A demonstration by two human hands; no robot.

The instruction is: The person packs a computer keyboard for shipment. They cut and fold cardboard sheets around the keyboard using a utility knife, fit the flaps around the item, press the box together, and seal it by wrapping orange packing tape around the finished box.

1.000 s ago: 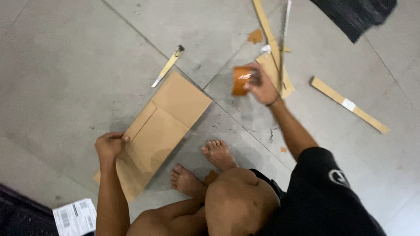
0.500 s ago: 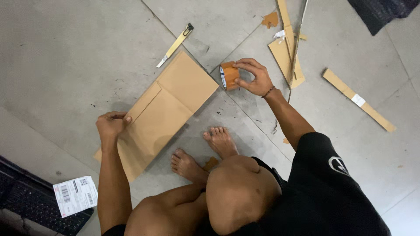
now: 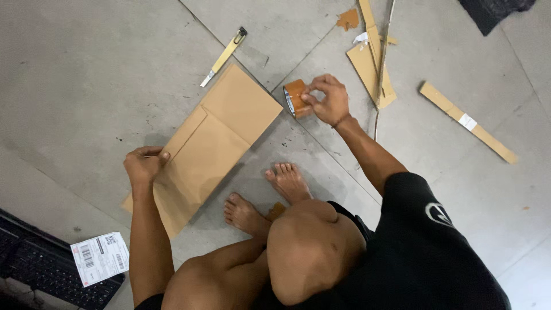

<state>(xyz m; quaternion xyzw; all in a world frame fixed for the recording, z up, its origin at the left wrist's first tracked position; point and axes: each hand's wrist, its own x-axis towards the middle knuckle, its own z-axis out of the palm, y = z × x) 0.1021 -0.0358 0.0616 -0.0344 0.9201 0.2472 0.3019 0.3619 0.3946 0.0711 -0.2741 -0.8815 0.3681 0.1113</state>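
A label lies on a keyboard at far left. The flat box is pinned to the floor by the left hand. A knife lies beyond. A tape roll is gripped by the right hand, near cardboard strips.

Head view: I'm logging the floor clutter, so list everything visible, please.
flattened box: one, tan, floor centre-left
tape roll: one, brown, by the box's right corner
utility knife: one, yellow, above the box
cardboard strips: several, tan, upper right
paper label: one, white, lower left on a dark crate
dark cloth: one, top right
left hand: on the box's left edge
right hand: gripping the tape roll
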